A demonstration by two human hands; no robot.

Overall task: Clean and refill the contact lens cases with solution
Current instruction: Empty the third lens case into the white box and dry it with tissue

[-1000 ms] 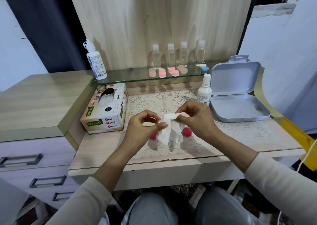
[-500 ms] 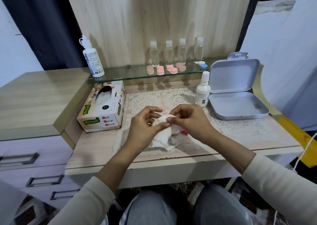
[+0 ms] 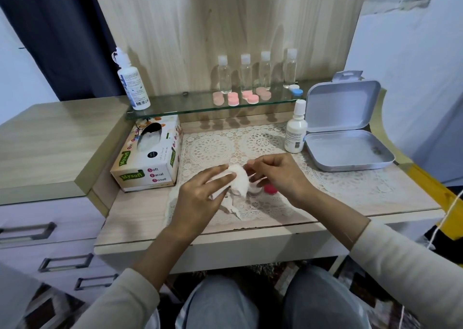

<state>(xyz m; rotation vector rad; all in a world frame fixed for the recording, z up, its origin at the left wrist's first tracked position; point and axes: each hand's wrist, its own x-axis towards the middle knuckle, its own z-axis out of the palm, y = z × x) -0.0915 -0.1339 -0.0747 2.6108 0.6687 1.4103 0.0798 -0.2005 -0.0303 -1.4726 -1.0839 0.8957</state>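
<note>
A white tissue [image 3: 239, 180] is bunched over a lens case [image 3: 254, 189] with a red cap [image 3: 270, 190], low on the lace mat. My left hand [image 3: 208, 191] grips the tissue from the left, fingers laid over it. My right hand [image 3: 278, 175] curls over the case, its thumb and fingertips pinching at the tissue's right end; the case is mostly hidden beneath it. A small solution bottle [image 3: 295, 133] stands behind my right hand. A larger solution bottle [image 3: 132, 88] stands on the glass shelf [image 3: 175, 108].
The shelf holds several clear bottles [image 3: 245, 73], pink lens cases [image 3: 233, 99] and a blue-and-white case [image 3: 295, 90]. A tissue box [image 3: 150, 158] sits at the left, an open white box [image 3: 348, 140] at the right. The lace mat [image 3: 213, 148] covers the desk's middle.
Both hands have dropped toward the mat and closed together. The tissue, spread between them before, is now bunched over the case, and the left red cap is hidden.
</note>
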